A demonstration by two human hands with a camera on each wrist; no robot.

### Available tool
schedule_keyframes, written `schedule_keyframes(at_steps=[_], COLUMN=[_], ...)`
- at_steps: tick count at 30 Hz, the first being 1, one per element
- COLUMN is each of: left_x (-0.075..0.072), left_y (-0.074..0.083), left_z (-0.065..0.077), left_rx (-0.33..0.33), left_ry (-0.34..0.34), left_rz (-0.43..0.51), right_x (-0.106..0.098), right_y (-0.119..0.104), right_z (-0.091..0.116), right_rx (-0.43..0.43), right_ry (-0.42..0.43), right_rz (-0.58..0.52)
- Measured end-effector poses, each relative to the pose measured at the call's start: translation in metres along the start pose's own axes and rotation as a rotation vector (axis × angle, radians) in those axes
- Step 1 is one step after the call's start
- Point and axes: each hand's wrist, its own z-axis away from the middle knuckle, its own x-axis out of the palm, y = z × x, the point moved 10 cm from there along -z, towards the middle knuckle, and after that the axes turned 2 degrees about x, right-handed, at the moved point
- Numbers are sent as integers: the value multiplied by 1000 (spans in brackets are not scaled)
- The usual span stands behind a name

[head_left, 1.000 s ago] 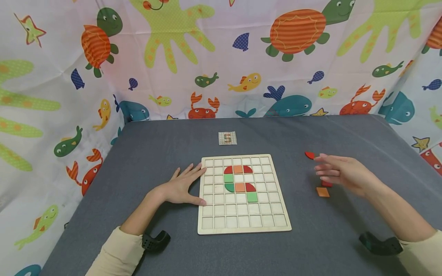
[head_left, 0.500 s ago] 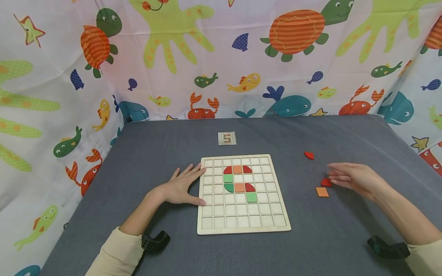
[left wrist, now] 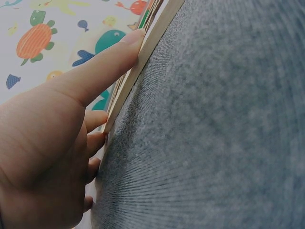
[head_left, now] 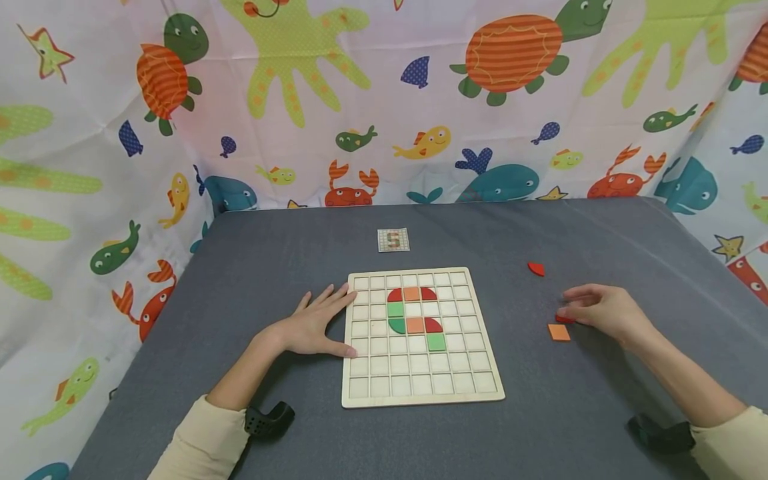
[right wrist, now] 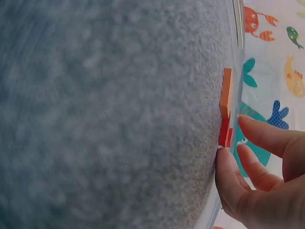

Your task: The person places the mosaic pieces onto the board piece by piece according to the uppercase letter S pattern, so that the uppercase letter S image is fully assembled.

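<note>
A pale wooden grid board (head_left: 420, 387) lies on the table, with several red, orange and green tiles set in its upper middle cells. My left hand (head_left: 318, 325) rests spread along its left edge, thumb and fingertips touching the rim; the left wrist view shows the thumb (left wrist: 112, 59) on that edge. To the right of the board, my right hand (head_left: 603, 312) is lowered over a red tile (head_left: 563, 319), partly covered by the fingers. Thumb and fingers are bent around it with a gap between tips (right wrist: 228, 157). An orange square tile (head_left: 559, 333) lies just in front.
Another red quarter-round tile (head_left: 537, 269) lies farther back on the right. Behind the board is a small pattern card (head_left: 393, 240). A patterned cloth (head_left: 288, 160) hangs along the back and sides of the grey table (head_left: 288, 247).
My right hand drew back to the right, uncovering the red tiles, then came in left and down over the nearer red tile, fingers bending. The left hand and board stay put.
</note>
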Motion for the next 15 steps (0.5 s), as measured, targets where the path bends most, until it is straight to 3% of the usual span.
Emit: schedule_keyframes(at_steps=[5, 15], left_x=[-1, 0], left_y=[0, 0], left_z=[0, 0], left_rx=[1, 2], left_ry=[2, 1], left_rz=[-2, -2], right_x=[1, 7], right_y=[-5, -7], right_z=[-1, -1], right_rx=[-15, -59], right_ry=[43, -11], right_rz=[107, 87])
